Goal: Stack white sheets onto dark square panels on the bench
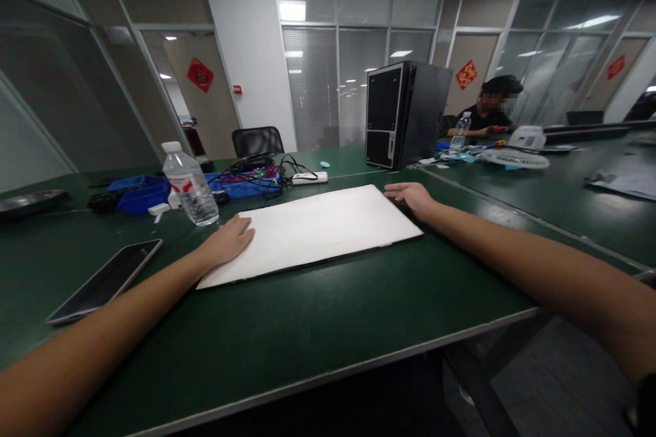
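Note:
A white rectangular panel [312, 229] with a thin dark edge beneath lies flat on the green table [287, 334]. My left hand [229, 240] rests on its left end, fingers and thumb apart, palm down. At the far right corner, my right hand [414, 198] has its fingers stretched toward the panel's edge; whether they press on it I cannot tell. Neither hand grips anything. Just beyond my left hand stands a clear water bottle [190, 184], and a large dark phone or tablet [107, 280] lies left of my left forearm.
Behind the panel sit a blue tray [251, 186] of tangled wires, a blue bin [143, 192] and a white power strip [309, 177]. A black computer tower [404, 113] stands at the back right. Beyond it, a person [492, 113] sits near another bottle [460, 133] and a white fan [515, 158].

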A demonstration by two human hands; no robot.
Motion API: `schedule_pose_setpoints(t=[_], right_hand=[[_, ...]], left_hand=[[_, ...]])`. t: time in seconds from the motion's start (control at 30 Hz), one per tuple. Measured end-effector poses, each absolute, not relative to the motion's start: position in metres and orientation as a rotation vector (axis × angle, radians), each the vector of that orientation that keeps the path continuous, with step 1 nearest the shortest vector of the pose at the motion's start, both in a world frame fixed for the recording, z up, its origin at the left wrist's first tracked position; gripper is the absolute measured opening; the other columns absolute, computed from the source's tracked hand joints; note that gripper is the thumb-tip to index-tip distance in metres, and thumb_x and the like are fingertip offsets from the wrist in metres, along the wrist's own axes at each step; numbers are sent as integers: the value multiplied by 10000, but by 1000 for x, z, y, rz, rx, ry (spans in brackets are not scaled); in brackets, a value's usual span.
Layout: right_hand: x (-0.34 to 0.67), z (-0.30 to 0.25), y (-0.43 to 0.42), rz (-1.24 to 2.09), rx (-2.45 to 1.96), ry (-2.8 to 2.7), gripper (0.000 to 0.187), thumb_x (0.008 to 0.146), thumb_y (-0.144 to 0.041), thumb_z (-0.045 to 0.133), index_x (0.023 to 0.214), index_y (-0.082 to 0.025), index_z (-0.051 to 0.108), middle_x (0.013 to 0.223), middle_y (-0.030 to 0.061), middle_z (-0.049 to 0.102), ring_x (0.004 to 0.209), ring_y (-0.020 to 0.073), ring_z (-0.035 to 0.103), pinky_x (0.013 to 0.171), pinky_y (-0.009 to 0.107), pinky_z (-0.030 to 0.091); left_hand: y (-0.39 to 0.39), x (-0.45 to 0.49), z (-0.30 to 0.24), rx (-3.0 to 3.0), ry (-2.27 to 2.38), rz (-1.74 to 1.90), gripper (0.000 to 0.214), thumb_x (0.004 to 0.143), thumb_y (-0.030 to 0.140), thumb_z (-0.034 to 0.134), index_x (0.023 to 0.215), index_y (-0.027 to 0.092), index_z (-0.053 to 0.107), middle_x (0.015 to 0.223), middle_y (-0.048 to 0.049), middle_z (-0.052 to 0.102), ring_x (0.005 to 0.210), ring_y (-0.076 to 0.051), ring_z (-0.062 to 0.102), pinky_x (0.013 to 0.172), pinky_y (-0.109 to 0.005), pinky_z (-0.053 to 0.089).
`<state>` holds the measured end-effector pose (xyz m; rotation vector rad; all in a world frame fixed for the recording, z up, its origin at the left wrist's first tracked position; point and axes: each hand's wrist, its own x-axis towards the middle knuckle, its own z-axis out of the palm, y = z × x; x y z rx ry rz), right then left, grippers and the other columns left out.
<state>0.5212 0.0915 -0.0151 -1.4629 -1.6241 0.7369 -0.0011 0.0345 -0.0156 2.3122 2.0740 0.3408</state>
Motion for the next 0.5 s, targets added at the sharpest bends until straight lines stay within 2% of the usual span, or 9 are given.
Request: schedule_pose_setpoints(t=[0.17, 0.23, 0.3, 0.37, 0.43, 0.5], right_hand=[[525, -16, 90, 867, -1212, -1519, 506, 1015, -433, 701, 1451, -193, 611, 1427, 143, 658, 1213, 272, 689, 1016, 508, 606], [525, -18, 90, 881, -1129, -1503, 624, 911, -417, 806, 1470, -212, 619, 1449, 156, 668, 1256, 298, 685, 1047, 510, 596], [525, -21, 90, 881, -1060, -1498, 771, 750, -390, 909, 1459, -230, 652, 1443, 153, 689, 1288, 328, 677, 1076, 500, 580], [524, -23, 90, 871, -1011, -1505, 843, 627, -374, 949, 1420, -233, 698, 1445, 145, 695, 1301, 356, 671, 1093, 499, 565], [524, -25, 90, 851, -984, -1527, 769, 599, -372, 943, 1332, -222, 762, 1522, 146, 642, 1303, 377, 667, 1094, 505, 557], [524, -27, 90, 820, -974, -1562, 598, 613, -356, 926, 1184, -206, 827, 1625, 141, 542, 1311, 395, 660, 1095, 500, 550]], left_hand=[[33, 0, -14, 2314, 2046, 386, 721, 984, 478, 337, 1524, 67, 578, 1644, -168, 550, 1580, -307, 448, 1292, -416, 359], [34, -1, -13, 2303, 2046, 413, 702, 987, 471, 351, 1522, 82, 585, 1639, -150, 560, 1556, -292, 485, 1297, -391, 350], [34, -3, -12, 2287, 2048, 442, 675, 989, 470, 374, 1514, 114, 603, 1630, -122, 576, 1531, -282, 520, 1292, -377, 359], [35, -5, -12, 2264, 2054, 472, 656, 991, 477, 395, 1501, 133, 621, 1618, -104, 592, 1513, -287, 543, 1282, -379, 381], [36, -7, -13, 2237, 2062, 503, 633, 994, 482, 420, 1480, 144, 645, 1599, -96, 614, 1489, -298, 569, 1266, -379, 407], [38, -9, -15, 2209, 2068, 542, 593, 998, 476, 461, 1448, 154, 674, 1573, -99, 639, 1459, -308, 598, 1248, -387, 433]])
